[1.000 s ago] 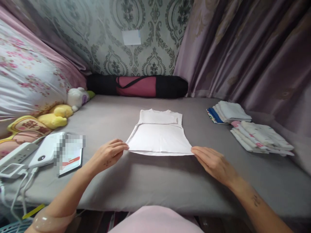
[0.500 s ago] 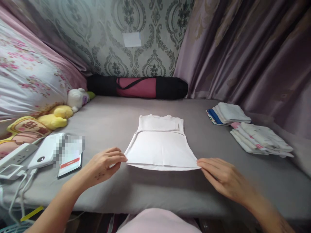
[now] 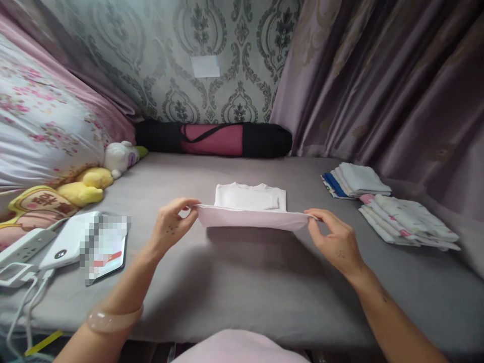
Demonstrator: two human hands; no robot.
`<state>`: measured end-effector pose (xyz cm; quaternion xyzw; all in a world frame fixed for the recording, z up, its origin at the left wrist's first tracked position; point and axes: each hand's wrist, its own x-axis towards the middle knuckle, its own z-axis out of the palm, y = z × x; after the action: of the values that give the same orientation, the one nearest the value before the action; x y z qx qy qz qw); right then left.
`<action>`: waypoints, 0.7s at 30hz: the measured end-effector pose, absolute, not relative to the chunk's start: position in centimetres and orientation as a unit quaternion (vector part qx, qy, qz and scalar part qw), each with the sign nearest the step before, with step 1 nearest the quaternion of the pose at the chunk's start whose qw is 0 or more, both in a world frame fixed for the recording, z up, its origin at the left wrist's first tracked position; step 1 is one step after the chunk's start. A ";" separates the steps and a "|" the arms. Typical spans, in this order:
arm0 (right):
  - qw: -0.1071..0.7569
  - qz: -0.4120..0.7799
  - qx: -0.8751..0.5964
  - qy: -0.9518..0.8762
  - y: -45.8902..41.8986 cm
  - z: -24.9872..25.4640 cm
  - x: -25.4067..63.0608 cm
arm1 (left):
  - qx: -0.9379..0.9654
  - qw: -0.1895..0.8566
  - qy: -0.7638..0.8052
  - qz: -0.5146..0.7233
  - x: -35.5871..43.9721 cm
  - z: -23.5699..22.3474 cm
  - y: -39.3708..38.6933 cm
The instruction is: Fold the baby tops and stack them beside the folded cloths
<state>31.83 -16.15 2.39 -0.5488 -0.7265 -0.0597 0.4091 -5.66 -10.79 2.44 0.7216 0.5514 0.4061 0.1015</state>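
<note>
A white shirt (image 3: 245, 195) lies on the grey bed sheet (image 3: 242, 282) in the middle of the head view, its sleeve folded across the upper part. Its lower edge is lifted off the sheet and stretched between my two hands. My left hand (image 3: 177, 222) pinches the left hem corner between thumb and fingers. At the opposite corner, my right hand (image 3: 330, 234) pinches the hem in the same way. The raised underside faces me and casts a shadow on the sheet. Part of the shirt's middle is hidden behind this raised edge.
Two stacks of folded clothes (image 3: 410, 218) sit on the right. At left are a phone (image 3: 109, 252), a white power bank (image 3: 70, 242), a power strip (image 3: 26, 247) with cables, and plush toys (image 3: 81, 191). A black-and-maroon long bag (image 3: 214, 138) lies along the wall.
Both hands have moved up and away from me, raising the shirt's hem from near the sheet and carrying it toward the collar. The corners stay pinched.
</note>
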 end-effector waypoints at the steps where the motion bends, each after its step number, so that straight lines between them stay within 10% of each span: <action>1: 0.422 -0.059 -0.561 -0.710 -15.4 2.3 31.7 | 0.708 0.106 0.561 0.416 -5.4 2.4 -10.1; 21: 0.450 0.013 -0.716 -0.534 -3.2 -2.3 29.1 | 0.592 0.201 0.638 0.450 -1.2 -1.8 1.8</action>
<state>29.07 -3.23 -2.34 -0.7161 -0.5336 0.0134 0.4498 -1.24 1.83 -1.77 0.5917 0.6378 0.4500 0.2015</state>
